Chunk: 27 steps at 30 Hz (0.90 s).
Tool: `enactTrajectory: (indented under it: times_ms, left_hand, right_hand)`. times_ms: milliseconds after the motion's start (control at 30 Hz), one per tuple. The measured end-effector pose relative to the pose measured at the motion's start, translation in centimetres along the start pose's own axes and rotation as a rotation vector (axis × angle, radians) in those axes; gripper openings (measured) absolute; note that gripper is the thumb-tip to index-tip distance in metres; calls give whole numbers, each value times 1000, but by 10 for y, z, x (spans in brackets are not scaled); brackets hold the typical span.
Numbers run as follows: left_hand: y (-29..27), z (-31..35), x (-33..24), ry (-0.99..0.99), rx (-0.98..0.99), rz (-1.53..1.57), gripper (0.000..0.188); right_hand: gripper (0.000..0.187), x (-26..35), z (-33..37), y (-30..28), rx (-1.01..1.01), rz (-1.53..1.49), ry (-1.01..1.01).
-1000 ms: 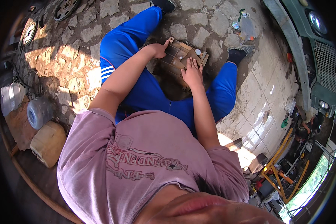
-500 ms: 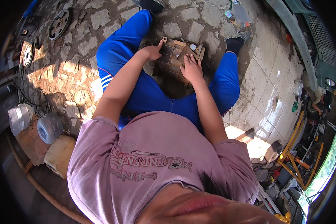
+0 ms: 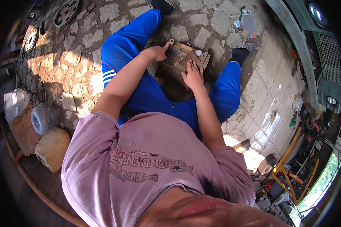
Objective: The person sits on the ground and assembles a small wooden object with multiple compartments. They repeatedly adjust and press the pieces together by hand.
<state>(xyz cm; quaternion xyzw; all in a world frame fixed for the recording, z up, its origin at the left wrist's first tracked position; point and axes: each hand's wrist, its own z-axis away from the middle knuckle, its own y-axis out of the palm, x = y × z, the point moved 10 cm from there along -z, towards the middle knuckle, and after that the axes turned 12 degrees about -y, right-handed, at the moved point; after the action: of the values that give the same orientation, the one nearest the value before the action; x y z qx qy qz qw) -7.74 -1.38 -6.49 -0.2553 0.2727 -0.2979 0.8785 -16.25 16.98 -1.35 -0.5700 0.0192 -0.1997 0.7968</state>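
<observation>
A tan, ribbed box-like part point(image 3: 177, 72) with square recesses lies on the ground between my legs. My left hand point(image 3: 159, 53) is closed at its far left corner, one finger or thumb stretched toward the corner lug and the others partly hidden. Over the right half, my right hand point(image 3: 194, 77) lies with its fingers stretched out. Under those fingertips is a flat brown square piece point(image 3: 188, 59), partly covered by the hand. Just beyond it, a small round white cap point(image 3: 198, 52) sits on the part.
Uneven paving stones point(image 3: 91, 39) surround me, with pale tiles point(image 3: 269, 98) to the right. A wheel point(image 3: 67, 13) lies far left. Near left are a blue water jug point(image 3: 44, 118) and a yellowish jerrycan point(image 3: 53, 149). A green vehicle point(image 3: 331, 81) stands at the right, above a yellow frame point(image 3: 288, 162).
My right hand has shifted slightly toward me over the ribbed part. The left hand keeps its place at the corner. The whole view has shifted a little.
</observation>
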Motion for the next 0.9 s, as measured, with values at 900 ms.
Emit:
enactTrajectory:
  times_ms: [900]
  left_hand:
    - [-4, 4, -4, -52, 72, -11, 95]
  right_hand:
    - [72, -5, -1, 0, 26, 73, 24]
